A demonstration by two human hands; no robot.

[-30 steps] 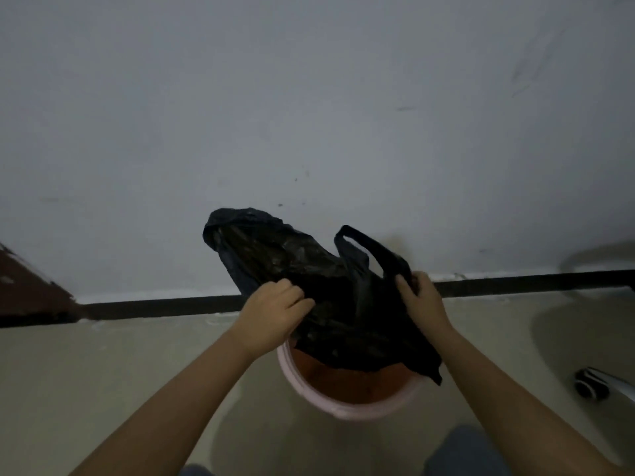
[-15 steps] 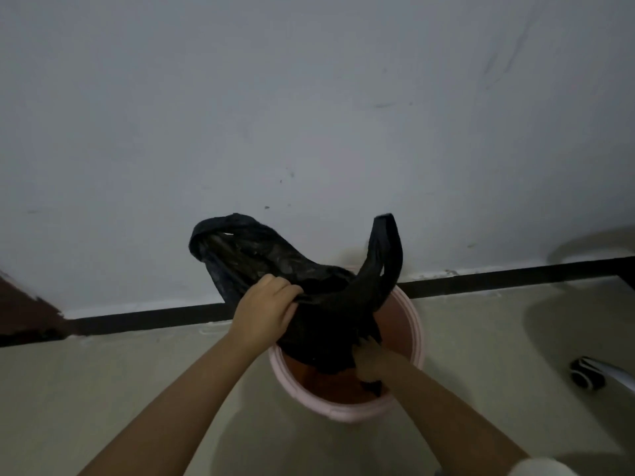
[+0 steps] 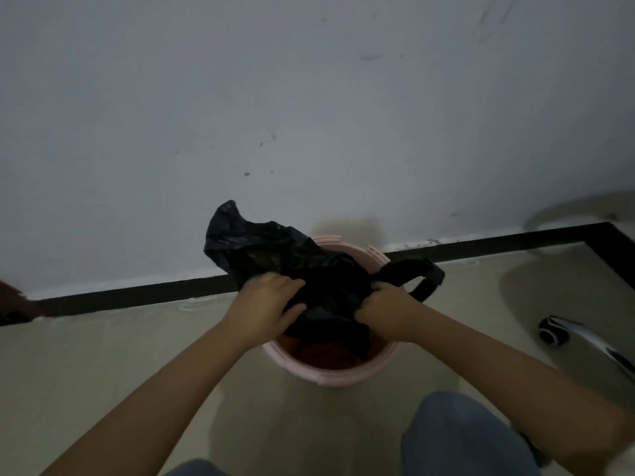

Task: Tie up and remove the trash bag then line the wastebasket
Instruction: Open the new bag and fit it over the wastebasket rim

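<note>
A pink round wastebasket (image 3: 338,378) stands on the floor against the wall, its inside reddish brown. A black plastic trash bag (image 3: 275,249) lies crumpled over its opening, one flap sticking up at the left and a handle loop hanging over the right rim. My left hand (image 3: 266,305) grips the bag's left side above the left rim. My right hand (image 3: 386,309) is closed on the bag's right side at the base of the handle loop. The lower part of the bag sinks into the basket.
A white wall with a black baseboard (image 3: 137,295) runs behind the basket. A chrome chair leg with a black caster (image 3: 555,333) lies on the beige floor at the right. My knees in blue jeans (image 3: 460,438) are just in front of the basket.
My right hand has come up out of the basket and now grips the bag's right side. The handle loop that stood upright now hangs over the right rim. The bag sits lower.
</note>
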